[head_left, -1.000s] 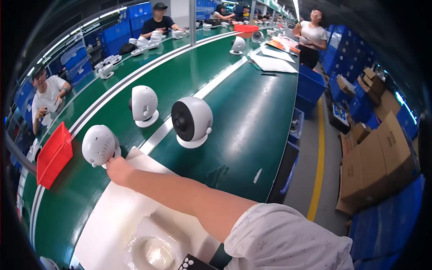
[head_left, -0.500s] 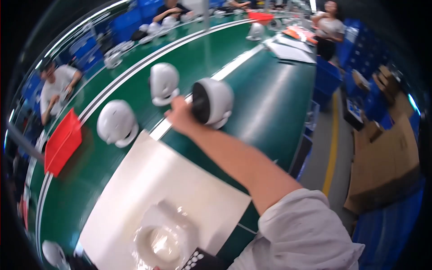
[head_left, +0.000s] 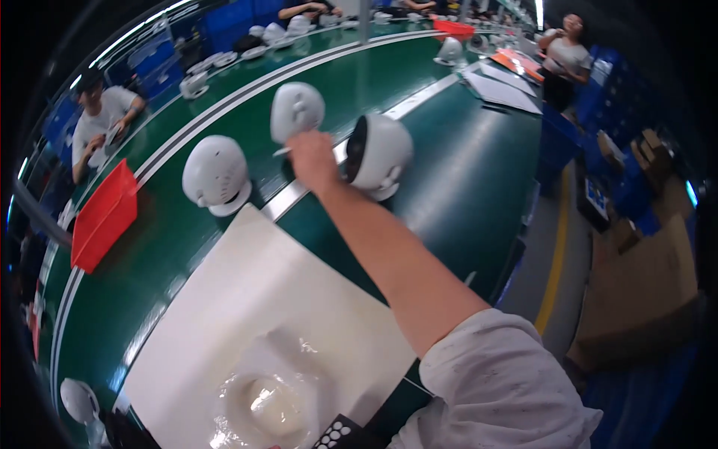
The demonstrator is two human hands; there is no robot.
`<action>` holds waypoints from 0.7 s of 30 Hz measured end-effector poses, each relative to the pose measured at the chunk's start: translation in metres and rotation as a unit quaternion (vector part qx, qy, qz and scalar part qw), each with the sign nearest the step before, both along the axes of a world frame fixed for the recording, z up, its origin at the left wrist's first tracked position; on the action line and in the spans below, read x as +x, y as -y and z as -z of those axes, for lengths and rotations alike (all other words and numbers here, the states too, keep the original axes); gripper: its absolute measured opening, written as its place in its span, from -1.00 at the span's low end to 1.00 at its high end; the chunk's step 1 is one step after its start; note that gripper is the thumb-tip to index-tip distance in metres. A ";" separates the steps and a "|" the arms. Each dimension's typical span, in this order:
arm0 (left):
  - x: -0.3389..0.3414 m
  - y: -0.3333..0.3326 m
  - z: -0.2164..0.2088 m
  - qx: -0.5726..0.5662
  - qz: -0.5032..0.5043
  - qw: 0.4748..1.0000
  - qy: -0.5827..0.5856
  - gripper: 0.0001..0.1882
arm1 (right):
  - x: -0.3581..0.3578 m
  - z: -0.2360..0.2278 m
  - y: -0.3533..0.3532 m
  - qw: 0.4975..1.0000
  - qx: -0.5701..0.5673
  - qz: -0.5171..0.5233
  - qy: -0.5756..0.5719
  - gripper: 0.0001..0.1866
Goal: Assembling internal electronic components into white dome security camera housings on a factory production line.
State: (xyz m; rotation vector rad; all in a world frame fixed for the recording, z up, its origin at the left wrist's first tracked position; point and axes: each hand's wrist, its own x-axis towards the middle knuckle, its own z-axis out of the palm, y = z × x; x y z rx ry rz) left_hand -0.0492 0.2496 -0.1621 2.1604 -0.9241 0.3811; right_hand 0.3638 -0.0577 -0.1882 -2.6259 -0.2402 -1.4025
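Observation:
My right hand [head_left: 313,159] reaches forward over the green belt. Its fingers are closed at the lower part of a white domed housing [head_left: 297,108], hiding most of its base. To the right of this hand, a larger white housing [head_left: 389,152] shows a dark open side. A third white housing [head_left: 215,170] stands on a flared foot to the left. Nearer me, a clear-wrapped white ring-shaped part [head_left: 271,404] lies on a cream board [head_left: 247,299]. My left hand is not in view; a tiny pinkish sliver at the lower edge is too small to identify.
A red bin [head_left: 106,217] stands at the belt's left edge, near a seated person [head_left: 105,123]. White sheets [head_left: 497,88] lie at the far right. A black piece with white dots [head_left: 334,436] sits near the front. Cardboard [head_left: 636,292] and blue crates line the right.
The view has shifted, moving the scene up and right in the picture. My right hand has moved slightly left onto the base of the far housing, covering more of it.

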 end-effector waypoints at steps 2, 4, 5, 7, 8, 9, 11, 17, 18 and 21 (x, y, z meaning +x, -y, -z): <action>0.001 0.004 -0.001 -0.092 -0.100 0.974 -0.184 -0.86 | -0.014 0.000 -0.002 0.987 0.013 -0.148 0.055 -0.93; 0.003 0.004 0.000 -0.102 -0.110 0.975 -0.166 -0.85 | -0.047 -0.016 -0.016 0.974 0.019 -0.213 0.077 -0.88; 0.004 0.006 0.001 -0.113 -0.132 0.973 -0.151 -0.83 | -0.066 -0.024 -0.023 0.956 0.038 -0.243 0.161 -0.81; 0.006 0.010 -0.006 -0.132 -0.152 0.964 -0.176 -0.83 | -0.122 -0.056 -0.038 0.940 0.087 -0.290 0.158 -0.74; 0.007 0.012 -0.009 -0.129 -0.147 0.964 -0.178 -0.84 | -0.148 -0.075 -0.041 0.927 0.112 -0.315 0.172 -0.74; 0.007 0.013 -0.010 -0.127 -0.145 0.965 -0.177 -0.85 | -0.175 -0.085 -0.040 0.921 0.165 -0.333 0.113 -0.76; 0.010 0.019 -0.009 -0.142 -0.147 0.962 -0.178 -0.84 | -0.218 -0.093 -0.048 0.818 0.383 -0.428 -0.037 -0.73; 0.012 0.027 -0.015 -0.075 -0.138 0.981 -0.113 -0.82 | -0.298 -0.101 -0.068 0.590 0.530 -0.469 -0.389 -0.67; 0.010 0.030 -0.018 -0.086 -0.143 0.979 -0.118 -0.83 | -0.303 -0.094 -0.078 0.588 0.529 -0.471 -0.390 -0.67; 0.009 0.020 -0.013 -0.065 -0.154 0.982 -0.090 -0.79 | -0.307 -0.078 -0.100 0.663 0.437 -0.484 -0.368 -0.67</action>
